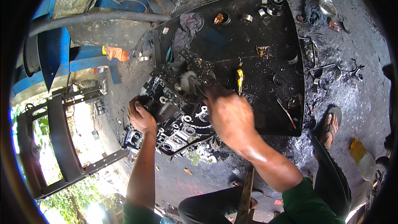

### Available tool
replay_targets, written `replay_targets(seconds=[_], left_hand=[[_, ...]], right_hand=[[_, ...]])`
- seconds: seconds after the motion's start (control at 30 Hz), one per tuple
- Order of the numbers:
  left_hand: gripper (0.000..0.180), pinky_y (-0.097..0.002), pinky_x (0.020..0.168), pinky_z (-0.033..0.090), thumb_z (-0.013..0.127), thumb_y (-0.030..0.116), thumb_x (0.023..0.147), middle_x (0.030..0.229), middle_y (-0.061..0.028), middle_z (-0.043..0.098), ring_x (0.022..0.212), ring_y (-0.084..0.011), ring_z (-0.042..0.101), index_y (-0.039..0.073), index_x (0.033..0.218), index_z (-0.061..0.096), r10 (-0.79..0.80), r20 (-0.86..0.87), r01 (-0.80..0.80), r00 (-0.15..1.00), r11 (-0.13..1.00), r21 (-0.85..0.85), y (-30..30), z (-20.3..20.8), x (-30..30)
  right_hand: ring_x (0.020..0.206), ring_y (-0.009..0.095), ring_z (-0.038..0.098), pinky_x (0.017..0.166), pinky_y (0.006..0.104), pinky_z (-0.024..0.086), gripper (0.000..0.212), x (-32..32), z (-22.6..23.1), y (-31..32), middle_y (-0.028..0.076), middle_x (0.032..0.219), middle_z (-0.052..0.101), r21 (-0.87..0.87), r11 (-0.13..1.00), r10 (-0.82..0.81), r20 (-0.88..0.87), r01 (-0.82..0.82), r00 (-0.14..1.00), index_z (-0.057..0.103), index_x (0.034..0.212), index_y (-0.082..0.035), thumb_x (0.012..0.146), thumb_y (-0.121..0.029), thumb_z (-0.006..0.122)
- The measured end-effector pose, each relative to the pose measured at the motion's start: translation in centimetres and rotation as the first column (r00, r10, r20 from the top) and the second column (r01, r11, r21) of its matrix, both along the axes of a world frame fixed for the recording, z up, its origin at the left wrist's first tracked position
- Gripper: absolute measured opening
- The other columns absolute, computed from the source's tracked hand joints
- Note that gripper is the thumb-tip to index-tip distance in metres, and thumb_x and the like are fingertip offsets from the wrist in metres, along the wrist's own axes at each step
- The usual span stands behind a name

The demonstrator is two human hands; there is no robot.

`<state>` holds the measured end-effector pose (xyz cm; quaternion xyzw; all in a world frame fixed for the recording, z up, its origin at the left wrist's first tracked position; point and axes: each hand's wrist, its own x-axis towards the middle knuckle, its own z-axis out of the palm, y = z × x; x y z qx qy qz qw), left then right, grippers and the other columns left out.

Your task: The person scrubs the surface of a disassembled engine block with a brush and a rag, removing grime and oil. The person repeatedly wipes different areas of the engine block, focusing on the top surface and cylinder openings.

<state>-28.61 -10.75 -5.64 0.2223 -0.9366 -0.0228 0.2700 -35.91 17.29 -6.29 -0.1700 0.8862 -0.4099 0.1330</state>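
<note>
Right hand (230,116) was closed round the handle of a brush (190,83), its grey head blurred and over the upper part of the casting (182,130). Left hand (141,117) was narrow, fingers curled at the casting's left side; fingertips were in shadow, so couldn't tell if it gripped or just rested. The casting, oily and metal, sat at the lower left corner of the black tray (302,83), partly outside it.

In the tray: yellow screwdriver (239,79) just right of the brush, rag (192,23) near the upper left corner, metal ring (247,18) near the far edge, thin stick (286,113) with a red end near the lower right corner. Outside: sandalled foot (331,126) right of the tray, bottle (363,160) farther right on the floor (356,103), blue frame (62,58) to the left.
</note>
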Motion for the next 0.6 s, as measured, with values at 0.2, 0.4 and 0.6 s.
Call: replay_targets(seconds=[0.2, 0.4, 0.6], left_hand=[[0.041, -0.0473, 0.08, 0.047, 0.041, 0.033, 0.094, 0.099, -0.021, 0.067, 0.09, -0.0409, 0.063, 0.002, 0.105, 0.066, 0.062, 0.02, -0.062, 0.998, 0.998, 0.013, -0.1, 0.0, -0.2], [0.04, -0.0475, 0.078, 0.047, 0.041, 0.033, 0.094, 0.098, -0.0211, 0.067, 0.089, -0.0411, 0.063, 0.003, 0.106, 0.066, 0.114, 0.051, -0.117, 0.992, 0.992, 0.048, 0.0, 0.1, -0.2], [0.038, -0.0486, 0.075, 0.047, 0.041, 0.032, 0.095, 0.096, -0.0206, 0.067, 0.086, -0.0417, 0.063, 0.006, 0.106, 0.066, 0.062, 0.012, -0.062, 0.998, 0.998, -0.009, 0.1, 0.1, -0.1]], right_hand=[[0.062, 0.029, 0.067, 0.059, 0.0394, 0.055, 0.018, -2.9, -1.4, -1.6, 0.014, 0.061, 0.062, -0.065, 0.996, 0.05, -0.182, -0.063, 0.982, 0.07, 0.093, -0.005, 0.084, -0.008, 0.055], [0.066, 0.029, 0.068, 0.057, 0.0404, 0.055, 0.034, -2.1, -1.1, -1.0, 0.015, 0.079, 0.066, -0.041, 0.996, 0.068, -0.129, -0.074, 0.989, 0.062, 0.121, -0.009, 0.088, -0.013, 0.057], [0.077, 0.032, 0.067, 0.067, 0.0416, 0.055, 0.029, -0.6, -0.3, 0.4, 0.015, 0.085, 0.068, -0.236, 0.972, -0.016, -0.109, -0.01, 0.994, 0.068, 0.112, -0.01, 0.087, -0.023, 0.065]])
